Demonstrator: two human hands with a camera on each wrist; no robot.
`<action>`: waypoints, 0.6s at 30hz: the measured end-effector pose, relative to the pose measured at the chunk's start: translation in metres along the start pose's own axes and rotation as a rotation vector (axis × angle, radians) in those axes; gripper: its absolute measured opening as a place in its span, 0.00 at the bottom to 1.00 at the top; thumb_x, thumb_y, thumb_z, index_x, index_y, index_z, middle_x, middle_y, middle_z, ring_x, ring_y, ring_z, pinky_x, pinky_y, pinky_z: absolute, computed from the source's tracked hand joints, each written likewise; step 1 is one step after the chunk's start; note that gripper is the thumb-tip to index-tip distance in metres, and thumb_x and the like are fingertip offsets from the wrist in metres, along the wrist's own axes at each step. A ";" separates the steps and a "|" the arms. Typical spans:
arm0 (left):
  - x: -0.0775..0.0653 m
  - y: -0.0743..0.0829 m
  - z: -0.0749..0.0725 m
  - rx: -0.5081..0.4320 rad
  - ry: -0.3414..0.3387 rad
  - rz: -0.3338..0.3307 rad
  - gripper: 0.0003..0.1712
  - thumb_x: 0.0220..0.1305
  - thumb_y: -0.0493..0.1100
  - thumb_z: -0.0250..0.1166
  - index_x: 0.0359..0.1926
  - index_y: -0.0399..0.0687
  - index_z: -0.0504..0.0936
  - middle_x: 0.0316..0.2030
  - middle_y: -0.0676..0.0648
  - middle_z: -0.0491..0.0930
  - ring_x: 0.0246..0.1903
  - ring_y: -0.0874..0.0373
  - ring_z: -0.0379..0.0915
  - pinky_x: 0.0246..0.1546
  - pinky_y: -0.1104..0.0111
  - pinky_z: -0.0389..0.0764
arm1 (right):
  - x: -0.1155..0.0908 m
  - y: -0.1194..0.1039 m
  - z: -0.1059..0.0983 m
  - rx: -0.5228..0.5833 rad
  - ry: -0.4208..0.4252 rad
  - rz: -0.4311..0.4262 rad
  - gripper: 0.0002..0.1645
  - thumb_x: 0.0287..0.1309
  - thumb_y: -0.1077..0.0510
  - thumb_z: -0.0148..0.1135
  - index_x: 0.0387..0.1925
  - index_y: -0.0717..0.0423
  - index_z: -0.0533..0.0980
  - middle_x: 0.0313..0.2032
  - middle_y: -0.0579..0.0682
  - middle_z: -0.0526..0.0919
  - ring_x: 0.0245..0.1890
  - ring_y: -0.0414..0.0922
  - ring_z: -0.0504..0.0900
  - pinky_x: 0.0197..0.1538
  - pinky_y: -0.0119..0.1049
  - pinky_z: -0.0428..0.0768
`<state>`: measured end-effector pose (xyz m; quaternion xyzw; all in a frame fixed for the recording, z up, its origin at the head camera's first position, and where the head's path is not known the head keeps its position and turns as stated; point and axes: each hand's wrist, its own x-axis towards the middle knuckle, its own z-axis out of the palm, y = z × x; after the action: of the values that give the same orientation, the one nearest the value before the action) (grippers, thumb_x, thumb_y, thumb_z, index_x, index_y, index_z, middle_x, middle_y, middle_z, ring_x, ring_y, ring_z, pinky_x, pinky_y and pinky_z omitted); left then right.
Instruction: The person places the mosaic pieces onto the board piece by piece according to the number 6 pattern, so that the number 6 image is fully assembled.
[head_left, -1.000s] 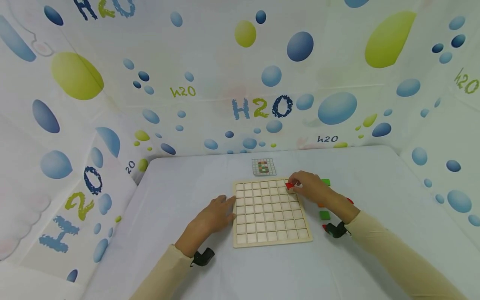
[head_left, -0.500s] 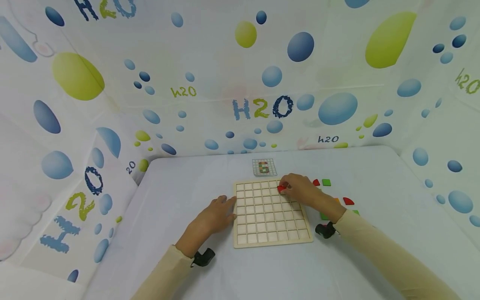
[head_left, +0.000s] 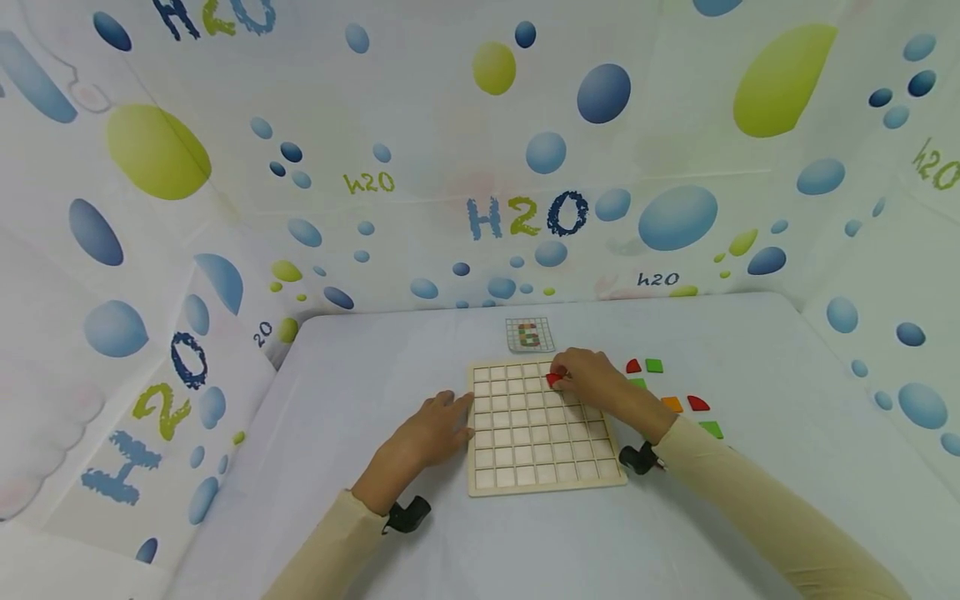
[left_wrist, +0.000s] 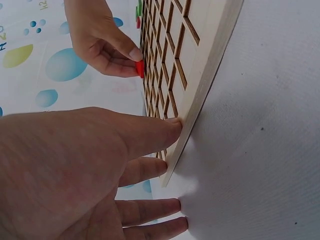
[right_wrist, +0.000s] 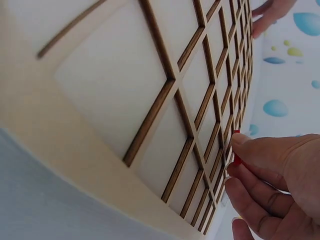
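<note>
A square wooden grid board (head_left: 525, 492) lies flat on the white table. Over its far rows my right hand (head_left: 588, 377) pinches a small red tile (head_left: 553, 380) between thumb and fingers; the right wrist view shows only slivers of the red tile (right_wrist: 237, 161) between the fingertips. At the board's left edge rests my left hand (head_left: 427, 432). In the left wrist view, thumb and one finger of the left hand (left_wrist: 95, 165) touch the wooden rim, while other fingers reach down to the cloth, all fairly straight.
Right of the board lie loose tiles: red quarter-rounds (head_left: 697, 403), green squares (head_left: 654, 366) and an orange piece (head_left: 671, 404). Behind the board is a gridded card (head_left: 529, 335) with a coloured figure. A printed curtain (head_left: 420, 208) surrounds the table.
My right hand has moved left over the board's far rows, carrying the red tile. Its arm has uncovered some loose tiles at the right. My left hand stays put.
</note>
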<state>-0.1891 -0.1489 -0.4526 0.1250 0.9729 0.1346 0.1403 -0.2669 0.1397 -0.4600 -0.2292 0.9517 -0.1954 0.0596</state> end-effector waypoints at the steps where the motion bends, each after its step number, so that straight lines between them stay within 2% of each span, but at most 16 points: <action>1: 0.000 0.000 0.000 0.000 0.001 0.000 0.35 0.78 0.49 0.64 0.80 0.48 0.67 0.76 0.34 0.63 0.76 0.36 0.61 0.70 0.42 0.72 | 0.000 0.000 0.000 0.001 -0.002 -0.002 0.12 0.69 0.56 0.71 0.49 0.57 0.84 0.45 0.52 0.86 0.50 0.52 0.85 0.58 0.56 0.81; 7: 0.000 0.000 0.001 0.001 0.010 0.004 0.35 0.78 0.50 0.64 0.79 0.48 0.67 0.76 0.33 0.63 0.76 0.36 0.61 0.70 0.42 0.72 | 0.002 0.000 0.001 0.029 -0.019 -0.024 0.13 0.68 0.58 0.71 0.49 0.60 0.83 0.45 0.54 0.86 0.50 0.54 0.85 0.57 0.56 0.82; 18: 0.001 -0.001 0.002 0.006 0.006 -0.002 0.35 0.78 0.50 0.64 0.80 0.49 0.66 0.77 0.34 0.63 0.76 0.36 0.61 0.70 0.42 0.72 | 0.006 -0.005 0.000 0.047 -0.050 0.001 0.12 0.68 0.58 0.72 0.48 0.61 0.83 0.44 0.54 0.85 0.48 0.52 0.84 0.55 0.54 0.82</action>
<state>-0.1896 -0.1494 -0.4546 0.1238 0.9739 0.1320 0.1371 -0.2706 0.1328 -0.4587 -0.2319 0.9452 -0.2120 0.0886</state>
